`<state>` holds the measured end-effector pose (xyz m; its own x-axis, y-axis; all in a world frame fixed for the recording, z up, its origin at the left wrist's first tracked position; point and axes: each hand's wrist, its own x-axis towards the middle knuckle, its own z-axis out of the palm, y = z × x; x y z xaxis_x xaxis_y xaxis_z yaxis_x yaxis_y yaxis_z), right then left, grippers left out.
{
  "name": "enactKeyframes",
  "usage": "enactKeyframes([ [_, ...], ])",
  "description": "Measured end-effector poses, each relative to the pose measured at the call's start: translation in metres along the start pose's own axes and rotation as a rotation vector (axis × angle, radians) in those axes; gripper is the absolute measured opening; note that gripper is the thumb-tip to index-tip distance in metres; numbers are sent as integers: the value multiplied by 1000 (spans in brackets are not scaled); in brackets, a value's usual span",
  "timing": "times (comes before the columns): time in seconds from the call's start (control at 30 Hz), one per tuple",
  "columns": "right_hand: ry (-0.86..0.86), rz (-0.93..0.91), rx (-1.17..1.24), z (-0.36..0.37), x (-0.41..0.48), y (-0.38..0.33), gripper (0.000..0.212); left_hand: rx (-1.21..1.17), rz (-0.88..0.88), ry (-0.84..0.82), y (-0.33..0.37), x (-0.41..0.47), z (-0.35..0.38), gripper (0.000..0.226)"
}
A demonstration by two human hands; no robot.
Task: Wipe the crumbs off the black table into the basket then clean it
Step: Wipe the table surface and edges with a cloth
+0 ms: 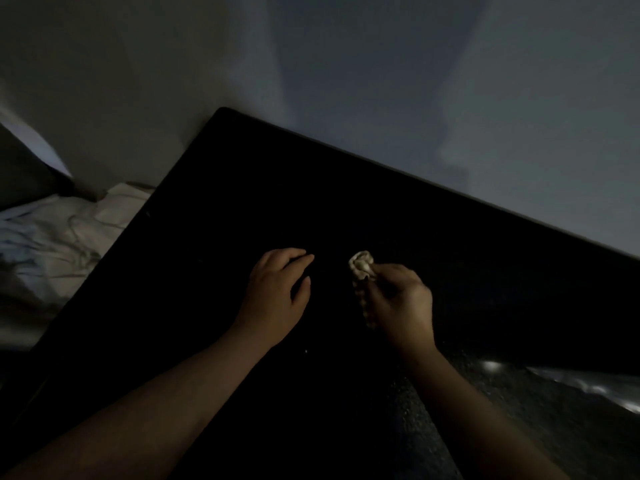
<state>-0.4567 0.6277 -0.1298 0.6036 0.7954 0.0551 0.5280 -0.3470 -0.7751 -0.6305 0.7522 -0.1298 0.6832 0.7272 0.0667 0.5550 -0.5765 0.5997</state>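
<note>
The black table [214, 209] fills the middle of the dim head view. My right hand [401, 303] grips a crumpled pale cloth or tissue [362, 265], whose bunched end sticks out past my fingertips just above the tabletop. My left hand [278, 292] lies palm down on the table to the left of the cloth, fingers loosely curved and holding nothing. One tiny pale crumb [306, 350] shows near my left wrist. No basket is in view.
A rumpled white sheet [52, 244] lies beyond the table's left edge. Pale walls [450, 98] stand behind the table's far edges. At the lower right a dark speckled surface [519, 427] with shiny highlights borders the table.
</note>
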Motion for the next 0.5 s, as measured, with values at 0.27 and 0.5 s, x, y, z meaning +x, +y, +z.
enactKeyframes([
  [0.27, -26, -246, -245, 1, -36, -9, 56, -84, -31, 55, -14, -58, -17, 44],
  [0.5, 100, -155, -158, 7, -20, 1, 30, -62, -57, 37, -21, -65, -25, 50],
])
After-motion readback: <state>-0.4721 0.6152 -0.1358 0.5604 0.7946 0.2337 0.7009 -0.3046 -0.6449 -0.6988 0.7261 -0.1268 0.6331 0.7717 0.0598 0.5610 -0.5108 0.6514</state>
